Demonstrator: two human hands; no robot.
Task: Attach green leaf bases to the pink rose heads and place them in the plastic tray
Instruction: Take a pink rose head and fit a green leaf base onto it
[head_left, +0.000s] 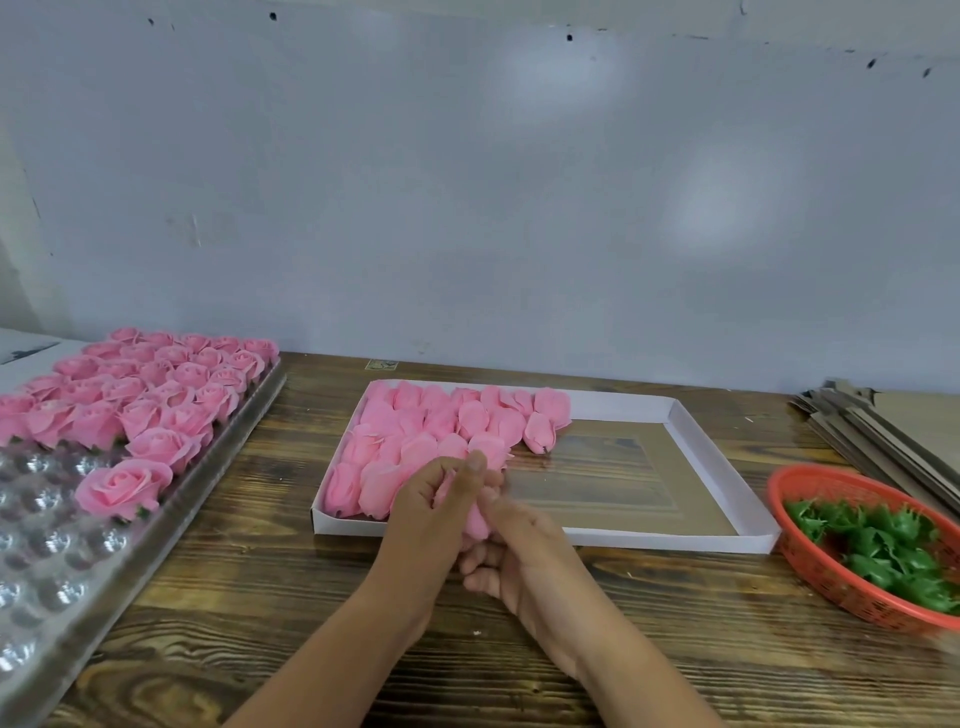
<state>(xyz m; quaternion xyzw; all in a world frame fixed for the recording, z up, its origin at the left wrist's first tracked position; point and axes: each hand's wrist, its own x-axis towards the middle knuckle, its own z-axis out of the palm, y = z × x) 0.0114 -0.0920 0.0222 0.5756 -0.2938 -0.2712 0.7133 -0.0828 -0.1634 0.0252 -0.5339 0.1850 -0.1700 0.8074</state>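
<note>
Together both hands, left (434, 506) and right (511, 551), clasp a pink rose head (475, 514), mostly hiding it.

A pink rose head (475, 512) is held upright at the centre, just above the near wall of the white box, gripped between the left hand (434, 506) and the right hand (519, 545); its base is hidden. Bare pink rose heads (415, 447) lie packed on their sides in the box's left half. At nine o'clock, the clear plastic tray (57, 566) carries finished roses (150, 400) upright in its far cups, with the near cups vacant. At three o'clock, green leaf bases (878, 545) lie heaped in a red basket.
</note>
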